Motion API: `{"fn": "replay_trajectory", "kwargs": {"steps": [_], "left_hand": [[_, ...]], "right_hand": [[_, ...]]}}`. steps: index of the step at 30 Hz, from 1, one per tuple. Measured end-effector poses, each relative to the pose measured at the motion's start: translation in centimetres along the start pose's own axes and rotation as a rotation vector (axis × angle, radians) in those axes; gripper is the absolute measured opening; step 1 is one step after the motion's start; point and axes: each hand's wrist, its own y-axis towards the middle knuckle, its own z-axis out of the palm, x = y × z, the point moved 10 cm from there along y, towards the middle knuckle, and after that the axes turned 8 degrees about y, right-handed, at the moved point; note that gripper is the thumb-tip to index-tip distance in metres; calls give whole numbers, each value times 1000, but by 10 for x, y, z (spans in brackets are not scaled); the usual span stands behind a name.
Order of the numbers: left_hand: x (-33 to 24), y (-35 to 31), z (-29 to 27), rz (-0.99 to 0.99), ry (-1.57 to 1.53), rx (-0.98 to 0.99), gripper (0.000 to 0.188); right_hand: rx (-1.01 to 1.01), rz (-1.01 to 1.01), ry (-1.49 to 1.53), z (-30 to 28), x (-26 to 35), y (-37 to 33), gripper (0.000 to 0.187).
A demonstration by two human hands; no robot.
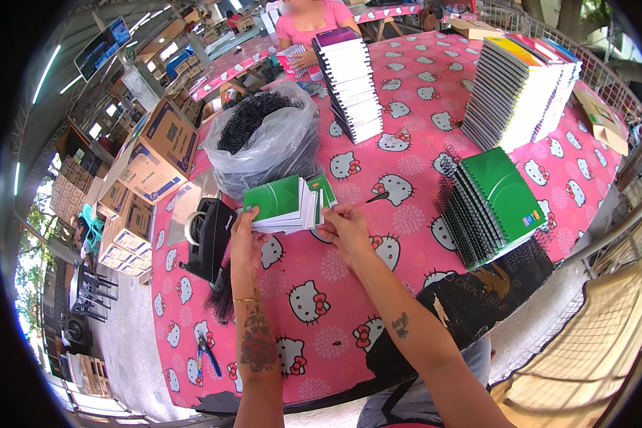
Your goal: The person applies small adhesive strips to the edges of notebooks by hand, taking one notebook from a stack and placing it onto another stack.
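Observation:
Over the pink patterned table, a small green-covered notebook (274,200) with fanned white pages is held between both hands. My left hand (245,227) grips its left end, thumb on the cover. At the opposite end, the fingers of my right hand (346,230) pinch the edge of the pages, near a second green cover piece (324,190). To the right lies a stack of green notebooks (499,196), with black coils sticking out along its left side. A clear plastic bag (296,160) full of black binding coils (253,121) stands just beyond the held notebook.
A black tape dispenser (210,239), loose black coils (222,294) and blue-handled pliers (210,354) lie left. Tall spiral notebook stacks (349,89) (503,93) rise at the back. Across the table sits a person in pink (317,25). Cardboard boxes (160,153) stand beyond the left edge.

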Motion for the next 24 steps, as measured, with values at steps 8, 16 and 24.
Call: {"fn": "replay_trajectory", "kwargs": {"steps": [8,16,24], "left_hand": [[-61,-24,4,325,150,-112,48],[-182,-103,22,750,223,-123,78],[-88,-174,172,901,1304,696,102]], "right_hand": [[-50,-3,-85,19,-1,-34,69],[320,-32,-240,51,21,-88,81],[685,-336,-875,21,90,-136,99]]}}
